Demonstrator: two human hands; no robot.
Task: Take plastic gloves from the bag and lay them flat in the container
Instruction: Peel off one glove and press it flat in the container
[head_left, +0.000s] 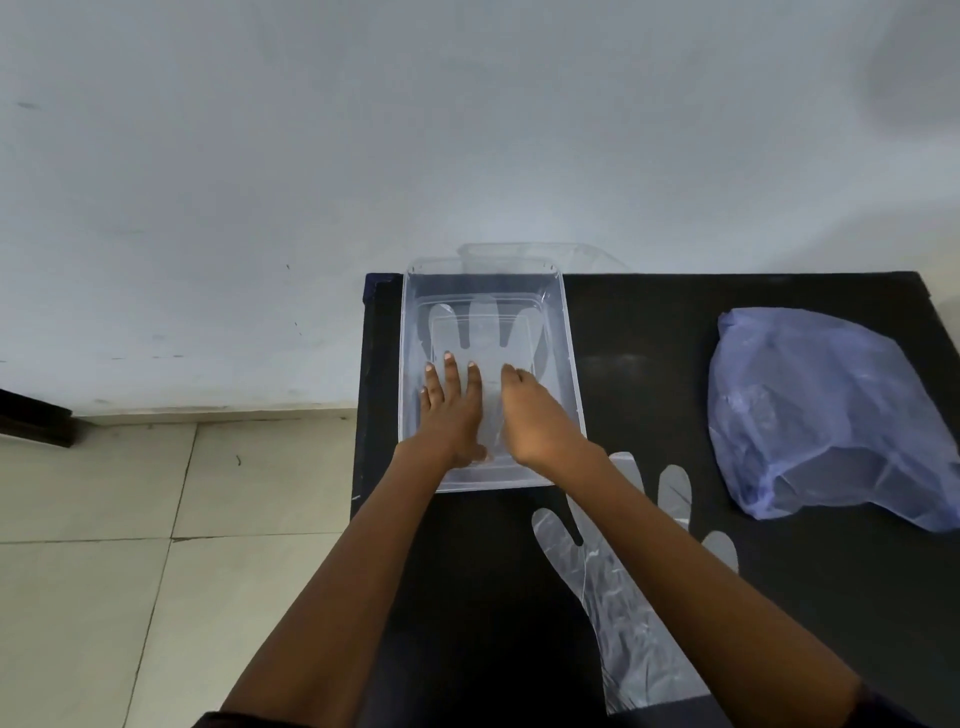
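Observation:
A clear plastic container (569, 364) stands at the far left of the black table. A transparent plastic glove (483, 330) lies flat on its floor, fingers pointing away from me. My left hand (451, 410) presses flat on the glove with fingers spread. Beside it, my right hand (530, 415) rests inside the container with its fingers curled down onto the glove. A second clear glove (623, 623) lies flat on the table near me, partly under my right forearm. The crumpled blue plastic bag (826, 415) sits at the right.
A second clear container or lid (535, 254) stands behind the first, against the pale wall. The black table (649, 332) ends just left of the container, over a tiled floor (104, 545). A dark object (31, 415) juts in at the far left.

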